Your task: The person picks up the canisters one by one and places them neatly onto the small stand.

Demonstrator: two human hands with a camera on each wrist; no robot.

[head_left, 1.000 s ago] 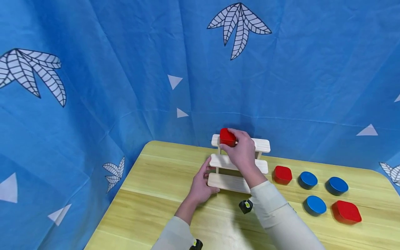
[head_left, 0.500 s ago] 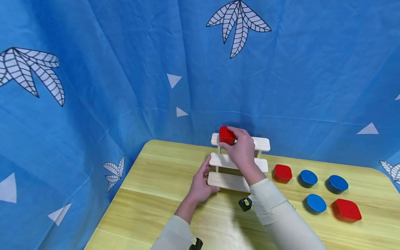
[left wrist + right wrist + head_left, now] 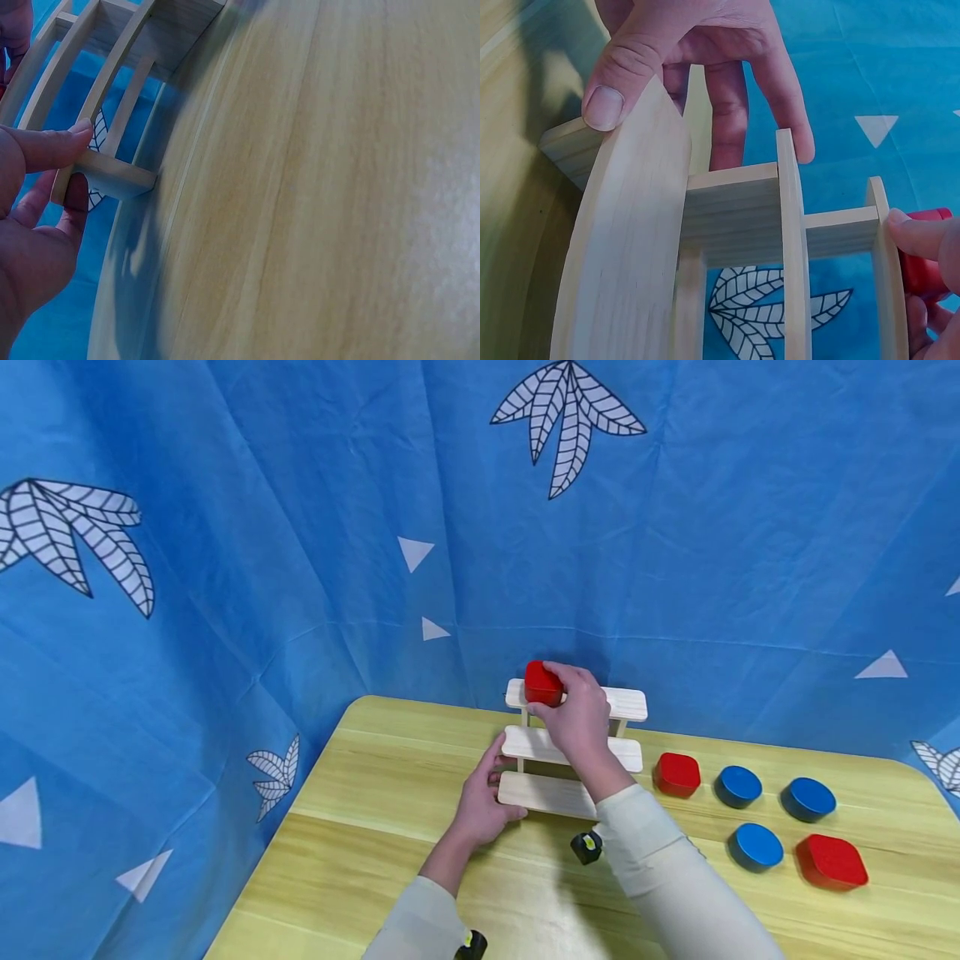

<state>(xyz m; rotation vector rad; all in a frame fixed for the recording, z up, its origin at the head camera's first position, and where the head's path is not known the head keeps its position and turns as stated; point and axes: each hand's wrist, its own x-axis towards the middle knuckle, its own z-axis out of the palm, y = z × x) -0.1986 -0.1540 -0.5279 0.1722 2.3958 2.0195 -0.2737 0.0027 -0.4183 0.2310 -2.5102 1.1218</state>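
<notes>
A three-step wooden display stand (image 3: 553, 795) is at the back of the table. My left hand (image 3: 482, 803) grips its left end. In the left wrist view, the thumb lies over the lowest shelf board and a fingertip curls beneath it. Over the left end of the top shelf, my right hand (image 3: 583, 714) holds a red rounded-square box (image 3: 542, 685) between thumb and fingers. The right wrist view shows this red box (image 3: 922, 271) at the far side of the top board, partly hidden by the fingers.
Right of the stand, two more red boxes, one nearer the stand (image 3: 678, 775) and one farther right (image 3: 832, 862), lie among blue round boxes (image 3: 756, 847). A blue curtain (image 3: 465, 527) with leaf prints hangs behind and left of the wooden table (image 3: 360, 810).
The right hand and the red box stay over the top shelf's left end, with barely a shift. The left hand keeps its grip on the stand. The head view tilts slightly.
</notes>
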